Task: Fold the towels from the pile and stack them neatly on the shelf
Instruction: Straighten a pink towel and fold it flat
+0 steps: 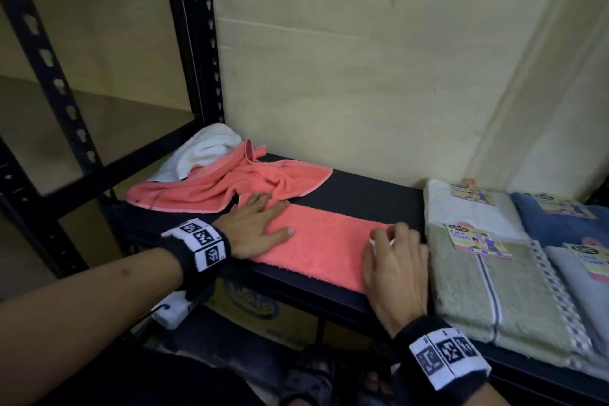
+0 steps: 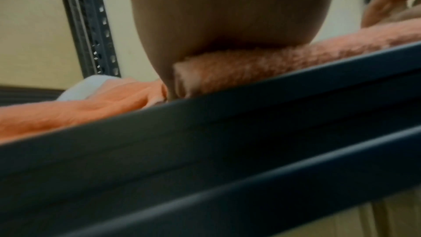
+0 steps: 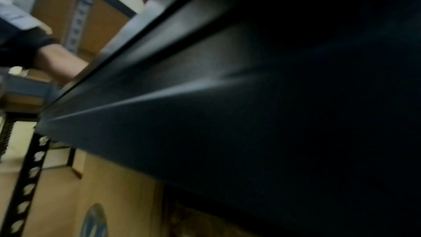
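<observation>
1. Left hand (image 1: 260, 224) lies flat, with straight spread fingers, on the left end of the folded coral towel (image 1: 323, 247); it presses and does not grip.
2. Right hand (image 1: 395, 260) rests on the right end of the same towel. Its fingers are bent near the towel corner, where a small white piece shows, but I cannot tell if they pinch the corner or only touch it. The right wrist view is dark and shows only the shelf edge.
3. This towel is a long strip on the black shelf (image 1: 369, 194), near the front edge. The left wrist view shows its folded end (image 2: 227, 71) under the palm, just beside the front rail.
4. Behind it, the pile waits: a crumpled coral towel (image 1: 230, 184) with a white towel (image 1: 207, 148) partly under it, against the rack post (image 1: 194, 43).
5. To the right, packaged face towels lie in rows: a green one (image 1: 474, 290), a white one (image 1: 474, 208) and a blue one (image 1: 560, 224), with paper labels.
6. My judgement: the strip needs one more fold before stacking. What could go wrong:
   - The towel is close to the front edge, so a pull toward the body may drag it off the shelf.
   - If the left hand lifts too early, the layers may slide and the edges will not match.
   - The crumpled towel touches the strip near the left fingers, so it may catch in the fold.
   - The right hand is just beside the green towel and may push it out of line.
</observation>
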